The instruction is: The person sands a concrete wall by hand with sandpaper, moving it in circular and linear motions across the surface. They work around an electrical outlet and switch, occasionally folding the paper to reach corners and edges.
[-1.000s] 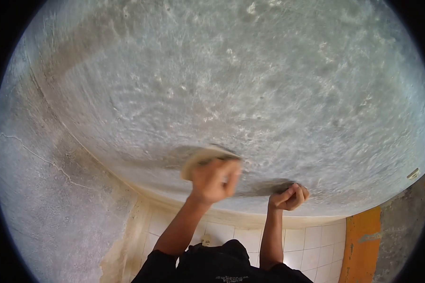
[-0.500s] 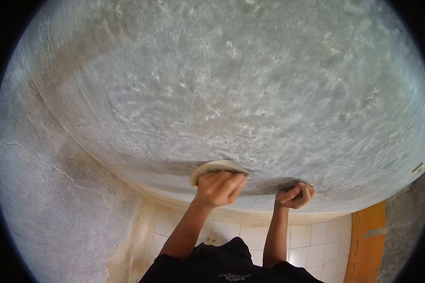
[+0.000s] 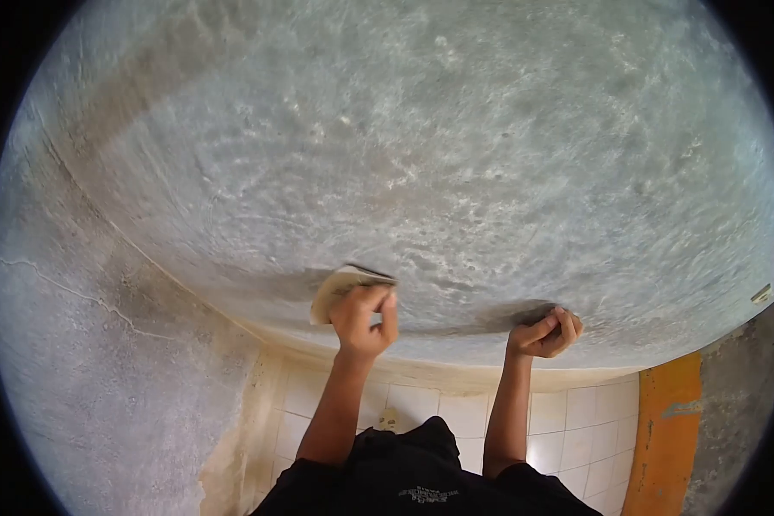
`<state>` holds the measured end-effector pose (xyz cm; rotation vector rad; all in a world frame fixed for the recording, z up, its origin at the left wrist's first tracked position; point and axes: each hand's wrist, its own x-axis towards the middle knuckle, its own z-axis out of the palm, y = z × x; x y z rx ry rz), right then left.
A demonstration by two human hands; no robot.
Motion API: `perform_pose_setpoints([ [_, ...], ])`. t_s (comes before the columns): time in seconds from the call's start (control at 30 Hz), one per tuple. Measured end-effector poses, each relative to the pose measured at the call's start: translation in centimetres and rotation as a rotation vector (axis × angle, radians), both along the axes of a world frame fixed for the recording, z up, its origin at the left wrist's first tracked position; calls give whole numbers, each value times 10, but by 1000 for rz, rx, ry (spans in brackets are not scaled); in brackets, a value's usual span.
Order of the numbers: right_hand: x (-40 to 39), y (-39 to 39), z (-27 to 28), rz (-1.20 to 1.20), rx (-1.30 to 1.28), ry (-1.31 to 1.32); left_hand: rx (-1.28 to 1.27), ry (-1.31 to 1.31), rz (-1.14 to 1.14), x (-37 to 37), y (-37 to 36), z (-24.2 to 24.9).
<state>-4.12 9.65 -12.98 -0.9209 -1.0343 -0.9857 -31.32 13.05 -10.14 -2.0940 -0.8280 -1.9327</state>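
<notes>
Where the picture's lower edge cuts in, a black garment (image 3: 417, 482) covers the person's shoulders, and both bare forearms rise out of it toward the ceiling (image 3: 456, 146). Behind the arms a wall of white tiles (image 3: 568, 430) runs below the ceiling's edge, with an orange door frame (image 3: 662, 430) at its right end and a stained, rough plaster wall (image 3: 86, 370) to the left, crossed by a thin crack. The left hand (image 3: 363, 316) has its fingers clamped over a pale, flat sanding pad (image 3: 335, 284), which lies pressed against the ceiling near that edge, just above the tiled wall. The hand hides most of the pad's underside. Well apart to the right, the right hand (image 3: 543, 334) is curled into a loose fist touching the ceiling; whether it holds anything cannot be told. Beyond both hands, grey rough plaster spreads across the ceiling, mottled with lighter patches.
</notes>
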Motion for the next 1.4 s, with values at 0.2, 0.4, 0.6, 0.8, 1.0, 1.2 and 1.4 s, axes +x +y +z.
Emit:
perform_pose_setpoints([
  [0.2, -2, -1, 3, -21, -16, -25, 10, -162, -13, -18, 14, -34],
  [0.4, -2, -2, 2, -53, -35, -52, -87, -270, 35, -34, 15, -60],
  [0.6, -1, -1, 2, -44, -26, -48, -267, -450, 93, -34, 10, -77],
  [0.8, -2, 2, 3, -34, 6, -26, -285, -671, 131, -41, 16, -86],
  [1.0, 1, 1, 3, -35, -14, -54, -202, -328, 141, -55, 16, -86],
  [1.2, 2, -1, 5, -61, -29, -86, -166, -196, 92, -62, 15, -82],
  [1.4, -1, -1, 4, -54, -23, -75, -200, -235, 40, -55, 12, -92],
])
